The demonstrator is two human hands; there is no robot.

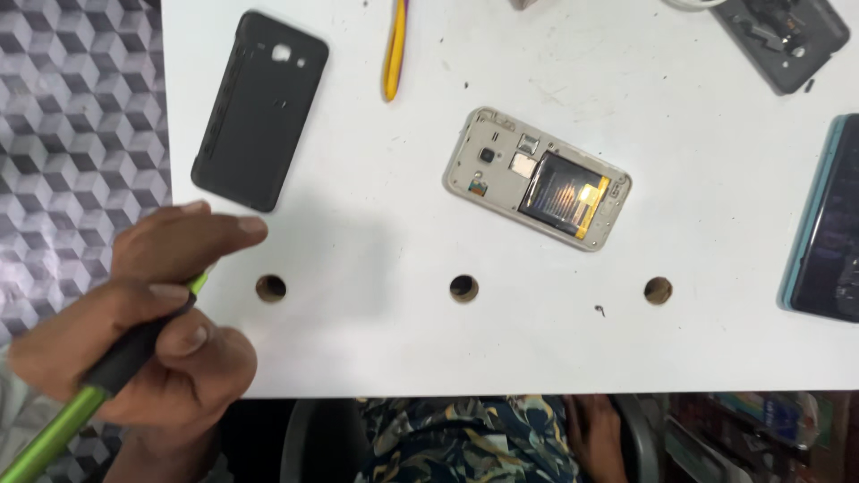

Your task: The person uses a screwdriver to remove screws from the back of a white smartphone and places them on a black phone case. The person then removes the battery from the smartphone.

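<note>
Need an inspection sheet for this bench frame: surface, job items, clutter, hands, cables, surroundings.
Surface: white table, three round holes in a row, small specks and scuffs.
Job's things: green screwdriver with black grip; opened phone, back off, battery showing; black back cover lying apart, upper left.
Clutter: yellow tool at top edge; grey device top right; teal-edged phone at right edge.
Hands: left hand gripping the screwdriver at the table's left corner; right hand below the table edge, empty as far as visible.
Cables: nothing seen.
Surroundings: cube-patterned floor at left.
</note>
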